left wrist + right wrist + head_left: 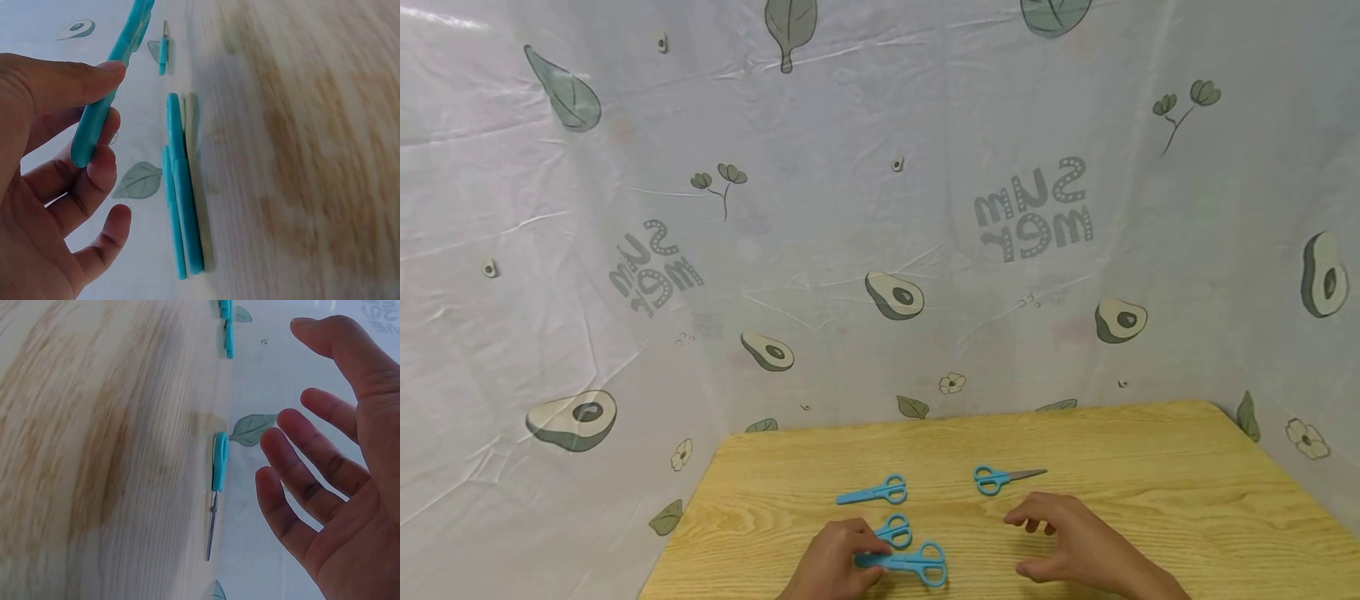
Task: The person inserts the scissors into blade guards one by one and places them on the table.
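My left hand (838, 557) pinches blue scissors (904, 562) by their blue blade cover, thumb on one side and fingers on the other, with the handle loops pointing right. In the left wrist view these scissors (95, 125) are raised above the table. A second pair of blue scissors (883, 532) lies just behind, partly hidden by the left hand. Farther back are covered scissors (857, 497), loops to the right. My right hand (1078, 542) is held over the table, fingers relaxed and holding nothing. Behind it lie scissors with bare metal blades (1026, 474) pointing right.
The wooden table (1150, 467) carries the scissors. A pale curtain (820, 250) printed with avocados and leaves hangs behind the table and along both sides.
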Tool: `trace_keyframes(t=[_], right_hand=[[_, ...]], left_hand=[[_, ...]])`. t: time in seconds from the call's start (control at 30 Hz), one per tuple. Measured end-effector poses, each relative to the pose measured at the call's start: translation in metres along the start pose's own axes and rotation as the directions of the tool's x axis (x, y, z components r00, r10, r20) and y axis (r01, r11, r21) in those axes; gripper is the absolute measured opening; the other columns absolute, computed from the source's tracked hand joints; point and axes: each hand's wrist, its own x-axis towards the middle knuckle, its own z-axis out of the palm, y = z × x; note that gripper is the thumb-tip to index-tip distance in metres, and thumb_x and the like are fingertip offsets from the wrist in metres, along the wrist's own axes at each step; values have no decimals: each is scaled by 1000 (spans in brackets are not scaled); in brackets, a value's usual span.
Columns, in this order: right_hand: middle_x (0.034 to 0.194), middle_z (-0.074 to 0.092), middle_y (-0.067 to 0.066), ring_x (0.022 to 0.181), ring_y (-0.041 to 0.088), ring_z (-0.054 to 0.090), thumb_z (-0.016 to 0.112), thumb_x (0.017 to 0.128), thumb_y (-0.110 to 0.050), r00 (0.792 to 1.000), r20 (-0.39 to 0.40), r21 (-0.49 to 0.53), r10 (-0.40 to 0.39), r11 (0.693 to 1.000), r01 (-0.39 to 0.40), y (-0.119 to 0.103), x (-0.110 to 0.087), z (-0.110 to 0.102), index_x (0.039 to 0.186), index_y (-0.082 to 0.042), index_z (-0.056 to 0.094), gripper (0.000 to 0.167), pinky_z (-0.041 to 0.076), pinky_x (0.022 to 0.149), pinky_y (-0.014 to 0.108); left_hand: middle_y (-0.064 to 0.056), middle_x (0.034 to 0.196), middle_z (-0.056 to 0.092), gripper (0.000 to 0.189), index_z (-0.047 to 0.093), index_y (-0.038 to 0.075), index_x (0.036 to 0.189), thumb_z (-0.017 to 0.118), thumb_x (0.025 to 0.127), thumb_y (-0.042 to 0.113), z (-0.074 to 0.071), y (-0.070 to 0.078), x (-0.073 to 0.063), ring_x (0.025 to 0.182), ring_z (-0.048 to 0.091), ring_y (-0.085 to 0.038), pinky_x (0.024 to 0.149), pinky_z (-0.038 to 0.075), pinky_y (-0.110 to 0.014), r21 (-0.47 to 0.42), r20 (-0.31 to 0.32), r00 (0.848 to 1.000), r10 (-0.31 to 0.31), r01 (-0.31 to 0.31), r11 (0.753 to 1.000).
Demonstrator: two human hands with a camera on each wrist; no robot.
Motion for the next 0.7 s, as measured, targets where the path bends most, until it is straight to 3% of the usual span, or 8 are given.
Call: trace_keyframes(t=[0.3,0.53,0.7], right_hand=[[117,75,8,96,6,65,88,90,-25,1000,3,25,5,1000,-5,3,0,-1,126,-10,74,41,57,72,28],[115,75,7,95,7,66,87,90,-25,1000,14,34,21,999,-21,3,-1,0,125,-10,75,40,55,71,27],[116,75,7,95,7,66,88,90,-28,999,18,33,42,999,-42,2,0,0,126,-10,75,42,54,70,26]], left_hand=[[12,94,75,21,88,15,104,91,84,12,-3,-5,-4,86,64,7,73,54,-16,-2,12,1000,-18,19,1000],[13,93,75,20,88,13,106,90,86,15,-4,-11,-7,84,62,8,71,53,-16,-45,83,991,-109,113,993],[12,92,76,21,88,13,105,92,85,19,-5,-13,-8,83,63,7,71,54,-17,-56,86,989,-121,126,990]])
